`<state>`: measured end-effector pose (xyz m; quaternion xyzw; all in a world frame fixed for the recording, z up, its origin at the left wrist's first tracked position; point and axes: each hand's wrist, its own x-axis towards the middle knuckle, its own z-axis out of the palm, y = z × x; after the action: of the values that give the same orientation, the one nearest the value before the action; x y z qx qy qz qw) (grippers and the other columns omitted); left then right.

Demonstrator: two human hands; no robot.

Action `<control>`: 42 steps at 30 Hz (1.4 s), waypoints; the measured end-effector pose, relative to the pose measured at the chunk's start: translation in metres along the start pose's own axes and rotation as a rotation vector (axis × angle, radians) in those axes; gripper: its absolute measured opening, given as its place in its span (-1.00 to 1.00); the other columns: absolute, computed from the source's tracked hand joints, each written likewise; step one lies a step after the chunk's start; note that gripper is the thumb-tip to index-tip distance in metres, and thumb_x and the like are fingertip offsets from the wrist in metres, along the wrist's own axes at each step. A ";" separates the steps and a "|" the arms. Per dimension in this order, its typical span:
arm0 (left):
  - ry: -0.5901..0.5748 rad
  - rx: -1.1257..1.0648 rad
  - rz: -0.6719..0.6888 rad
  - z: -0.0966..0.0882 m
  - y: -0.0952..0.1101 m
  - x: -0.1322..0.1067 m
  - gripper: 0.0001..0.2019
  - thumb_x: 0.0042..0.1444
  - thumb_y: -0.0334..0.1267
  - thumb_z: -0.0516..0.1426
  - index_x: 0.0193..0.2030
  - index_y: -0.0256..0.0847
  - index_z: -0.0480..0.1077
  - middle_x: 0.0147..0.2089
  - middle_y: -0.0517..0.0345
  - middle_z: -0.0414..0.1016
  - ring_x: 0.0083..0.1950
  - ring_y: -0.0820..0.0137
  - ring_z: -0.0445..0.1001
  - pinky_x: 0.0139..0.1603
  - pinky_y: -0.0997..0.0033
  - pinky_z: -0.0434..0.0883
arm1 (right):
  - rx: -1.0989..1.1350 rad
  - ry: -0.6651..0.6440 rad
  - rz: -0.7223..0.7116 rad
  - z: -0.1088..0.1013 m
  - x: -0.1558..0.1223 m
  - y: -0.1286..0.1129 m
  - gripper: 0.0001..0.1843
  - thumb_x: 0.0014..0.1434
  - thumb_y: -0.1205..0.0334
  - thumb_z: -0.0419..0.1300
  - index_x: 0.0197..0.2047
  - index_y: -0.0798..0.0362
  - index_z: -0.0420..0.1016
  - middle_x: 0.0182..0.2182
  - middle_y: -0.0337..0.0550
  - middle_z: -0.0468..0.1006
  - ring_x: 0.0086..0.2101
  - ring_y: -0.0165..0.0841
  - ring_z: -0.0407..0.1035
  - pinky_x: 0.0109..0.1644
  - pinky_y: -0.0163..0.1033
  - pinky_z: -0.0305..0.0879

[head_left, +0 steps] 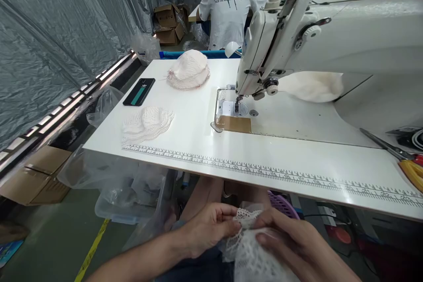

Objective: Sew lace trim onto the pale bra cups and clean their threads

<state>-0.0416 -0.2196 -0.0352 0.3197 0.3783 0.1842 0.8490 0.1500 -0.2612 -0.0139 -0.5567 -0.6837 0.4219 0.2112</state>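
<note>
Over my lap, below the table's front edge, both hands grip a piece of white lace fabric (254,251). My left hand (211,229) pinches its upper left edge between thumb and fingers. On the right side of the lace, my right hand (291,238) is closed with bent fingers, slightly blurred. The lace hangs down between them out of the frame. Above the hands stands a white sewing machine (330,31), its needle and presser foot (237,103) over the metal plate with no fabric under them.
On the white table (198,136) lie a lace piece (148,123), a stack of pale pink fabric pieces (189,69), a phone (139,91) and yellow-handled scissors (396,152). A printed ruler runs along the front edge. A person in a white shirt (231,9) sits beyond. Boxes stand left.
</note>
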 end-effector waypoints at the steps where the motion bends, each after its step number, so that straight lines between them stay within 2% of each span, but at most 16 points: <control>1: -0.011 -0.001 -0.004 0.001 0.002 -0.002 -0.53 -0.10 -0.03 0.29 -0.12 -0.36 0.50 -0.35 0.04 0.48 -0.36 0.50 0.31 -0.26 0.52 0.20 | 0.004 -0.046 0.036 0.002 0.007 0.002 -0.71 0.25 -0.02 0.00 -0.32 -0.03 0.39 -0.55 -0.29 0.41 -0.53 -0.42 0.27 -0.49 -0.39 0.17; 4: -0.040 -0.003 -0.007 0.002 0.004 -0.007 -0.59 -0.03 -0.06 0.24 -0.14 -0.35 0.51 -0.40 0.09 0.44 -0.38 0.51 0.27 -0.29 0.53 0.19 | 0.011 -0.085 0.078 0.008 0.019 0.008 -0.70 0.23 -0.03 0.01 -0.33 0.00 0.38 -0.59 -0.31 0.34 -0.56 -0.44 0.21 -0.52 -0.40 0.10; 10: -0.048 -0.007 -0.004 -0.005 0.000 -0.012 -0.73 0.01 -0.19 0.19 -0.22 -0.32 0.53 -0.46 0.18 0.35 -0.43 0.55 0.19 -0.35 0.56 0.12 | 0.004 -0.044 0.139 0.014 0.016 0.008 -0.72 0.18 -0.05 0.05 -0.30 -0.02 0.36 -0.57 -0.29 0.36 -0.52 -0.40 0.26 -0.53 -0.38 0.07; 14: -0.002 0.051 0.018 -0.001 -0.003 -0.013 -0.66 0.00 -0.07 0.21 -0.24 -0.34 0.51 -0.45 0.15 0.36 -0.41 0.51 0.24 -0.32 0.52 0.18 | -0.059 -0.049 0.136 0.016 0.016 0.002 -0.73 0.21 -0.04 0.00 -0.30 -0.03 0.33 -0.60 -0.30 0.32 -0.54 -0.39 0.25 -0.54 -0.36 0.04; 17: 0.088 0.091 0.059 0.004 -0.007 -0.012 -0.58 -0.09 -0.01 0.27 -0.25 -0.37 0.49 -0.48 0.17 0.36 -0.47 0.55 0.22 -0.39 0.54 0.18 | -0.142 -0.059 0.138 0.015 0.020 0.001 -0.76 0.23 0.00 -0.01 -0.30 -0.03 0.30 -0.63 -0.33 0.29 -0.56 -0.38 0.24 -0.54 -0.34 -0.02; 20: 0.161 0.069 0.043 0.001 -0.010 -0.010 -0.56 -0.14 0.01 0.30 -0.30 -0.39 0.49 -0.51 0.18 0.37 -0.50 0.57 0.23 -0.42 0.56 0.18 | -0.134 -0.092 0.113 0.009 0.022 0.005 -0.69 0.28 -0.01 -0.09 -0.37 -0.02 0.26 -0.61 -0.32 0.31 -0.56 -0.39 0.25 -0.50 -0.33 0.01; 25: 0.089 0.019 -0.027 -0.013 -0.005 -0.012 -0.58 -0.20 -0.05 0.35 -0.30 -0.37 0.52 -0.43 0.10 0.47 -0.44 0.53 0.33 -0.34 0.54 0.23 | -0.020 -0.096 0.078 -0.002 0.017 0.016 -0.58 0.32 -0.03 -0.16 -0.45 0.01 0.27 -0.55 -0.28 0.36 -0.49 -0.39 0.30 -0.44 -0.34 0.16; 27: 0.065 0.027 -0.055 -0.017 -0.003 -0.013 -0.58 -0.24 -0.05 0.37 -0.30 -0.36 0.53 -0.44 0.10 0.47 -0.44 0.52 0.34 -0.34 0.54 0.23 | 0.007 -0.079 0.040 -0.003 0.013 0.018 -0.65 0.31 0.00 -0.12 -0.31 0.00 0.35 -0.40 -0.21 0.46 -0.34 -0.34 0.38 -0.30 -0.31 0.28; 29: 0.066 0.061 -0.071 -0.018 -0.001 -0.014 -0.56 -0.27 -0.04 0.37 -0.31 -0.35 0.54 -0.46 0.12 0.47 -0.44 0.51 0.33 -0.35 0.53 0.22 | 0.038 -0.092 -0.008 -0.003 0.012 0.018 -0.71 0.27 0.02 0.00 -0.04 -0.05 0.33 -0.10 -0.10 0.45 -0.06 -0.24 0.34 -0.06 -0.22 0.31; 31: 0.083 0.108 -0.081 -0.019 0.000 -0.015 -0.56 -0.29 -0.03 0.38 -0.32 -0.35 0.54 -0.46 0.14 0.46 -0.45 0.52 0.32 -0.36 0.53 0.21 | 0.072 -0.151 -0.032 -0.003 0.013 0.017 -0.52 0.18 -0.01 0.13 0.15 -0.13 0.21 0.09 -0.07 0.32 0.11 -0.17 0.20 0.10 -0.10 0.23; 33: 0.102 0.149 -0.090 -0.020 0.001 -0.016 -0.57 -0.31 -0.04 0.39 -0.35 -0.34 0.54 -0.47 0.15 0.45 -0.45 0.52 0.32 -0.37 0.54 0.20 | 0.105 -0.232 -0.008 -0.002 0.018 0.017 -0.49 0.10 -0.05 0.20 0.11 -0.15 0.27 0.04 -0.10 0.38 0.05 -0.16 0.26 0.06 -0.10 0.26; 35: 0.124 0.160 -0.086 -0.021 0.003 -0.018 -0.59 -0.32 -0.06 0.39 -0.37 -0.33 0.54 -0.47 0.17 0.45 -0.45 0.52 0.32 -0.36 0.54 0.20 | 0.137 -0.286 0.044 -0.001 0.023 0.018 -0.62 0.08 -0.06 0.21 -0.05 -0.10 0.40 -0.15 -0.17 0.47 -0.13 -0.24 0.37 -0.08 -0.20 0.33; 37: 0.141 0.157 -0.078 -0.023 0.005 -0.019 -0.59 -0.33 -0.05 0.39 -0.39 -0.32 0.53 -0.47 0.18 0.44 -0.44 0.52 0.32 -0.35 0.53 0.21 | 0.175 -0.309 0.079 0.000 0.028 0.019 -0.73 0.09 -0.03 0.18 -0.20 -0.06 0.46 -0.31 -0.23 0.48 -0.27 -0.31 0.38 -0.24 -0.31 0.32; 42: 0.163 0.285 -0.113 -0.023 0.011 -0.017 -0.51 -0.38 0.00 0.39 -0.33 -0.32 0.53 -0.56 0.26 0.34 -0.52 0.57 0.22 -0.44 0.55 0.14 | 0.234 -0.385 0.081 0.005 0.034 0.020 -0.76 0.12 0.01 0.15 -0.31 0.00 0.41 -0.39 -0.25 0.40 -0.36 -0.38 0.29 -0.33 -0.37 0.23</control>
<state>-0.0708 -0.2124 -0.0303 0.3989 0.4854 0.1062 0.7707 0.1480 -0.2307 -0.0391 -0.4646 -0.6350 0.6048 0.1230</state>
